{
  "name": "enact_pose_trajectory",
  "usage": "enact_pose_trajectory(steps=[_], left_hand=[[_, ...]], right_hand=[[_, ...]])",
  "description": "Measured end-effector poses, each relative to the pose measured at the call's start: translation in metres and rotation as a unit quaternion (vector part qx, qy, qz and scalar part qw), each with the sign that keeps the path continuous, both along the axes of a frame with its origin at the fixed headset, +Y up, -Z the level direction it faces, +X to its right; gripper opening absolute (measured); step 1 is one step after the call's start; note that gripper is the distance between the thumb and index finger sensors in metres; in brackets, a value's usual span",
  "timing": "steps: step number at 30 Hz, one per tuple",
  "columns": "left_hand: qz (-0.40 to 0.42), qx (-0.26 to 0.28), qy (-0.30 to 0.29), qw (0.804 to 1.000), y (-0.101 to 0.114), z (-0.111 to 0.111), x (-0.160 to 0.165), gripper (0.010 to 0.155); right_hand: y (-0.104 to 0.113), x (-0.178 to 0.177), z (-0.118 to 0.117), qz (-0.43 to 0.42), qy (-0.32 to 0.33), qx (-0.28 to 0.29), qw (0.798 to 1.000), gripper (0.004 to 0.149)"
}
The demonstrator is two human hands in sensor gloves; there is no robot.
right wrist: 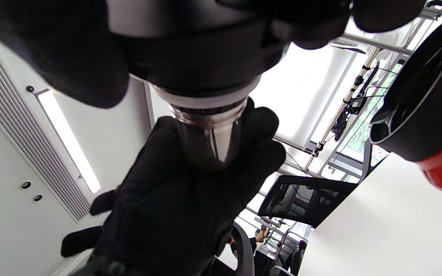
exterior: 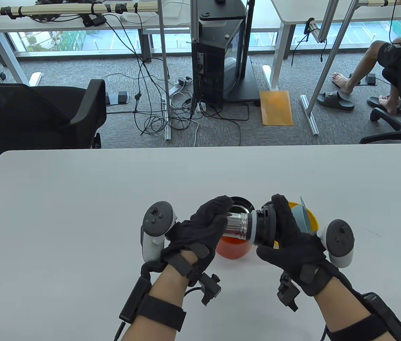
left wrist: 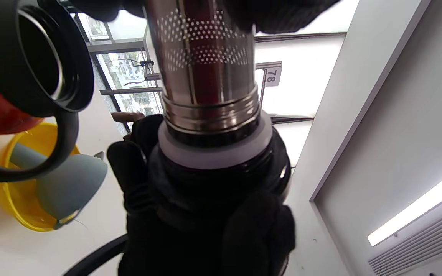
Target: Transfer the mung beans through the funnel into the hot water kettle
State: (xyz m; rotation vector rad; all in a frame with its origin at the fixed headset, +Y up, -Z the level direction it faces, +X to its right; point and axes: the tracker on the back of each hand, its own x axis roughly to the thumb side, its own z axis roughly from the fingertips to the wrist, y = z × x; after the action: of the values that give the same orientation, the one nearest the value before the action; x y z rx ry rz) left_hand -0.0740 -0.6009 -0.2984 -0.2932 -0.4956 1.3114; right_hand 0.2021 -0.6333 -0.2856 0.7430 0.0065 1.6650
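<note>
The red kettle (exterior: 234,248) stands open-mouthed on the table (exterior: 80,213), just under your fingers. Above it you hold the lid (exterior: 264,227) sideways: your right hand (exterior: 289,238) grips its black cap, your left hand (exterior: 200,231) wraps its steel strainer (exterior: 236,229). The yellow bowl (exterior: 312,220) with the grey funnel (exterior: 301,216) sits behind your right fingers.

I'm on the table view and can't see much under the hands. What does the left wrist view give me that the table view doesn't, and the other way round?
Only the left wrist view: the perforated holes in the steel strainer, the white seal ring below its threads, and the kettle's black handle.

Only the table view: both hands whole, left hand on the strainer end, right hand on the black lid, held sideways above the kettle.

Both: strainer, lid, open red kettle, yellow bowl with the grey funnel.
</note>
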Motion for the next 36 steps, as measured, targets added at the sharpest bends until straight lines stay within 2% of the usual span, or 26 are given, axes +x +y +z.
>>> enact_pose_trajectory(steps=[2,4,7,12,16,21,26,31,36], left_hand=[[-0.105,0.046,0.023,0.993,0.006,0.002,-0.008,0.066],[-0.193,0.086,0.045,0.976,0.009,0.004,-0.017,0.068],[-0.289,0.109,0.074,0.948,0.002,0.009,-0.029,0.069],[-0.381,0.114,0.086,0.914,-0.032,0.018,-0.045,0.071],[-0.456,0.111,0.085,0.879,-0.070,0.025,-0.056,0.072],[-0.473,0.090,0.085,0.872,-0.121,0.037,-0.066,0.073],[-0.487,0.080,0.091,0.865,-0.153,0.044,-0.069,0.075],[-0.501,0.091,0.095,0.855,-0.158,0.045,-0.068,0.074],[-0.497,0.099,0.099,0.856,-0.160,0.046,-0.068,0.074]], right_hand=[[0.001,0.005,0.000,0.003,-0.013,0.009,1.000,0.106],[0.000,0.010,0.000,0.009,-0.021,0.013,1.000,0.106],[-0.004,0.017,-0.002,0.005,-0.038,0.008,0.999,0.106],[-0.016,0.026,-0.002,0.003,-0.052,-0.005,0.999,0.105],[-0.022,0.030,0.001,0.008,-0.057,-0.005,0.998,0.104],[-0.022,0.033,0.001,0.023,-0.063,0.000,0.998,0.105],[-0.014,0.032,-0.003,0.034,-0.072,0.009,0.997,0.103],[-0.002,0.028,-0.011,0.067,-0.092,0.021,0.993,0.101],[0.014,0.020,-0.022,0.108,-0.112,0.048,0.987,0.097]])
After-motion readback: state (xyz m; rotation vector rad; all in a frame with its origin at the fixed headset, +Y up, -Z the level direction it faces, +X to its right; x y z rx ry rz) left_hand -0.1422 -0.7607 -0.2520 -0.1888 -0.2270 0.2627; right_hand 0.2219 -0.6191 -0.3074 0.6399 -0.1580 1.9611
